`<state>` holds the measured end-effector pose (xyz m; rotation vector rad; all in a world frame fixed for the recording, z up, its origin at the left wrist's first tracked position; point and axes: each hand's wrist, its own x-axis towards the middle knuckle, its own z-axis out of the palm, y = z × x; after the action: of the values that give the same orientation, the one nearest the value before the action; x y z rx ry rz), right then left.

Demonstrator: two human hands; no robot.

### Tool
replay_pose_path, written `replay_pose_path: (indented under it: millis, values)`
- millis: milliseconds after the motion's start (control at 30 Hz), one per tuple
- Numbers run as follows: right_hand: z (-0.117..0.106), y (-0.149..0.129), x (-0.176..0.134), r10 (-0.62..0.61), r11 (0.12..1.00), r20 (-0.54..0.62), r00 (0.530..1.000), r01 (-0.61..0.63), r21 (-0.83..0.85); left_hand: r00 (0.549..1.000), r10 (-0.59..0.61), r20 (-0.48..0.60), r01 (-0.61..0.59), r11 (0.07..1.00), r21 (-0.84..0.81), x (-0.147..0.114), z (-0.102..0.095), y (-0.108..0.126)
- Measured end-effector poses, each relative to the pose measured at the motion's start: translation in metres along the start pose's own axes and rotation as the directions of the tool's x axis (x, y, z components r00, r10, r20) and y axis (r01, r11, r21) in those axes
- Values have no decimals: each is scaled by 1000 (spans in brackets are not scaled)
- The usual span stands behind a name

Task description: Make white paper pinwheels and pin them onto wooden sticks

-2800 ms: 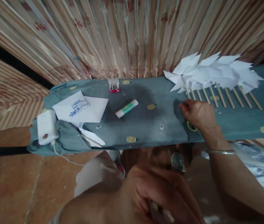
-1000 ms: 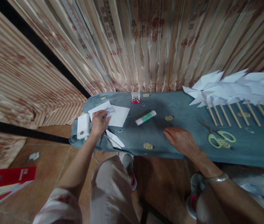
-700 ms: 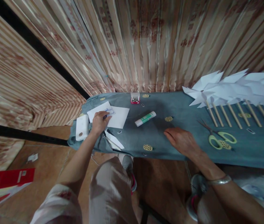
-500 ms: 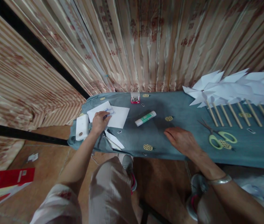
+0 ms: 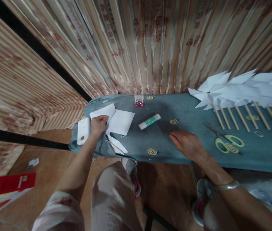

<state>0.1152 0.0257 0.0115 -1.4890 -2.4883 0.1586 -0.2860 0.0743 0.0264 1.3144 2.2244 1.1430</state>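
Observation:
My left hand (image 5: 99,124) is closed in a pinch over white paper sheets at the left of the table. What its fingers hold is hidden; a small dark bit shows beneath them. One white sheet (image 5: 121,122) lies to its right, and another sheet (image 5: 102,111) reaches out behind the fingers. White paper strips (image 5: 116,142) lie just below this hand. My right hand (image 5: 186,143) rests on the cloth with fingers curled together, nothing seen in them. Between the hands lies a white and green glue stick (image 5: 149,121).
A small red box (image 5: 139,101) of shiny metal pieces stands at the back. Left is a white device (image 5: 83,131). Green-handled scissors (image 5: 222,139) lie right of my right hand, near several paper pinwheels (image 5: 244,91) on wooden sticks. A curtain (image 5: 148,48) hangs behind the table.
My left hand has shifted slightly left and its fingers have drawn in. The blue-outlined thing it held on the paper no longer shows. The right-hand sheet has turned a little; my right hand stays put.

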Motion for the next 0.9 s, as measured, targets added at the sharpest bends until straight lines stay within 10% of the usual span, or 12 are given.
replay_pose_path:
  millis: [900]
  values:
    - [1,0,2,40,999,45,998,-40,-2,972,-232,-35,187,856,-482,-9,-1,10]
